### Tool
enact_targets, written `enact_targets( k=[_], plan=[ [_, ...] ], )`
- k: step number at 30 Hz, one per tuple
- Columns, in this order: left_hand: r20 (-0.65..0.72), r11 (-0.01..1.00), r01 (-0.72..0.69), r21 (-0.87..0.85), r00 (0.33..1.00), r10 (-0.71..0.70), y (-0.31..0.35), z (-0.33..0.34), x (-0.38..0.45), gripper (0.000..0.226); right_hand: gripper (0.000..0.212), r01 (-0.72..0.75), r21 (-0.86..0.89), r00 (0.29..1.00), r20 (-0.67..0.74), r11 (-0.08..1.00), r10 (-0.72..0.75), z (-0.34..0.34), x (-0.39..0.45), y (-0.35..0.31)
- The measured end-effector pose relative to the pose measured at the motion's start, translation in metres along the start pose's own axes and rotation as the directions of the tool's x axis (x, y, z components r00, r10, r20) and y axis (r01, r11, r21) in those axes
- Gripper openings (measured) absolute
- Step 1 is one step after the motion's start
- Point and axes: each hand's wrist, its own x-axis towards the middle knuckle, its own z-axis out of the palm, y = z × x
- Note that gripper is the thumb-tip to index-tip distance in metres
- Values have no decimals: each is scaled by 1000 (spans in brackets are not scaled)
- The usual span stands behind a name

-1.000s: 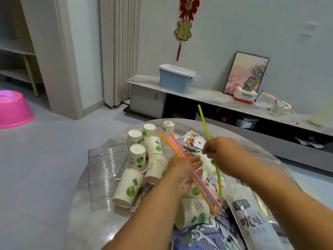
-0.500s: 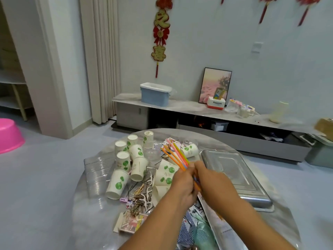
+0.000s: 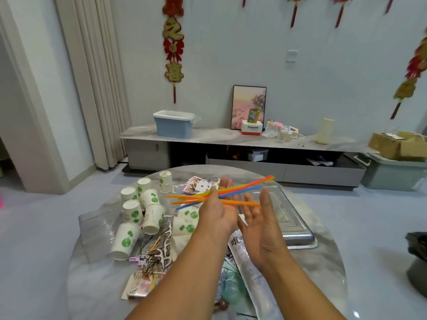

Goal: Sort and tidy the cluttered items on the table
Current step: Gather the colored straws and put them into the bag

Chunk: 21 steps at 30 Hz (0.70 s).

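Both hands raised above the round marble-look surface (image 3: 97,271), palms roughly facing each other. Left hand (image 3: 217,211) carries a loose bundle of coloured straws (image 3: 221,195), orange, blue, yellow-green and red, lying crosswise over the hand; thumb on the near side, fingers (image 3: 225,182) showing past the straws on the far side, so the straws sit grasped between thumb and fingers. Bundle runs nearly level, left ends over the paper cups, right ends tilted slightly up over the metal tray (image 3: 298,227). Right hand (image 3: 261,222) just beside the left, fingers straight and spread, released; one orange straw crosses in front of its fingertips, contact there cannot be told. Paper cups (image 3: 138,213) with green leaf print clustered on the left part of the surface, some upright, some tipped on their sides, touching one another. A clear ribbed plastic sheet (image 3: 97,229) lies beneath and left of the cups. Near the cups toward the viewer: dental floss picks (image 3: 165,248), dark hairpins and small clips in a tangle, and a flat packet (image 3: 138,285) at the near edge. Playing cards (image 3: 196,183) scattered at the far side, behind the straws. A printed clear bag (image 3: 245,257) lies under the right forearm. Tray sits on the right part of the surface, beyond the right hand.
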Motion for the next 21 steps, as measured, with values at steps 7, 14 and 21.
enact_targets(
  k=[7,14,21],
  plan=[
    [29,965,232,123,971,-237,-43,-19,14,35,30,-90,-328,985,-170,940,35,-3,3,-7],
    [-104,996,64,-58,992,-70,-23,-31,33,40,25,26,-245,955,-281,969,-97,-23,17,-31],
    [-208,911,-75,406,963,172,-28,-53,37,43,23,112,-160,959,-242,981,-149,-17,27,-34]
  ],
)
